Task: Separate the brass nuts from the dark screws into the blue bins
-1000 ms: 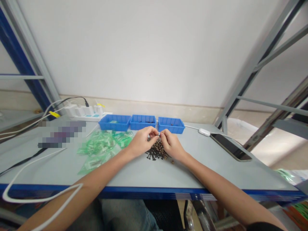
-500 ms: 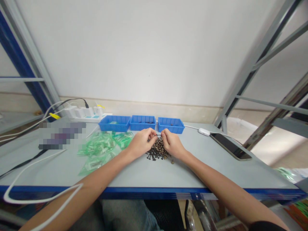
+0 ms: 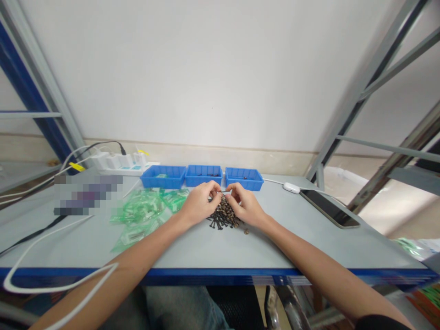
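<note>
Above a heap of bronze-coloured nuts, my left hand is closed in a pinch at one end of a thin black screw. The screw lies roughly level between my two hands. At its other end are the curled thumb and forefinger of my right hand. Whether a nut sits at the left fingertips is too small to make out. More black screws lie at the near side of the heap, and a loose nut is just right of it.
Behind my hands stand three blue bins: left, middle and right. Green-tinted plastic bags lie left. A phone rests at right, near a white cable switch. A white cable loops over my left forearm.
The fingers of my right hand have spread a little, and more of the screw shows between my hands. My left hand has barely moved.
</note>
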{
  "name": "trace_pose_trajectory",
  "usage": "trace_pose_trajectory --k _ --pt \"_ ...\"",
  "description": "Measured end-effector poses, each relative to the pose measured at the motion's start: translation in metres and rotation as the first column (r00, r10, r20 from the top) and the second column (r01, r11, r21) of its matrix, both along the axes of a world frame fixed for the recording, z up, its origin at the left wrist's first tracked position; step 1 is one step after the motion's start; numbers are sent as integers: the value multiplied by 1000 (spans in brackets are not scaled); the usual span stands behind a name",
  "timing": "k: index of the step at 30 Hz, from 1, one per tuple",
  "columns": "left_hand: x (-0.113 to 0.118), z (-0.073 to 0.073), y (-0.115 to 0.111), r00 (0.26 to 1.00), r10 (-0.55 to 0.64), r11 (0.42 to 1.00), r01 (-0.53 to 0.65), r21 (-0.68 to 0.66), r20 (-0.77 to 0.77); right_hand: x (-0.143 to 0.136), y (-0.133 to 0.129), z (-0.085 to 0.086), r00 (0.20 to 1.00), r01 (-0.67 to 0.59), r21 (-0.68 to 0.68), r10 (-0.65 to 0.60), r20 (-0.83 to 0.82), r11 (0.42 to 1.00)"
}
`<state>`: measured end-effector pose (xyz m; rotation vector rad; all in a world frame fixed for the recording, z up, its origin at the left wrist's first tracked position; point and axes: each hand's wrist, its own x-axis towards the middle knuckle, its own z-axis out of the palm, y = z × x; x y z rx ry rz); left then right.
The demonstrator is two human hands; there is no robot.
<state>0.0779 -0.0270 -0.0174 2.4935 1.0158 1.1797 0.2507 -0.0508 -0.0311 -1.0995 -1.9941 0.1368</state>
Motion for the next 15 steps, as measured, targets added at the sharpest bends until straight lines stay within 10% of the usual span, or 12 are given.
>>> trace_pose_trajectory --k 15 --pt "0 -2 0 999 19 1000 -20 -18 -45 1 1 1 999 8 61 -10 34 998"
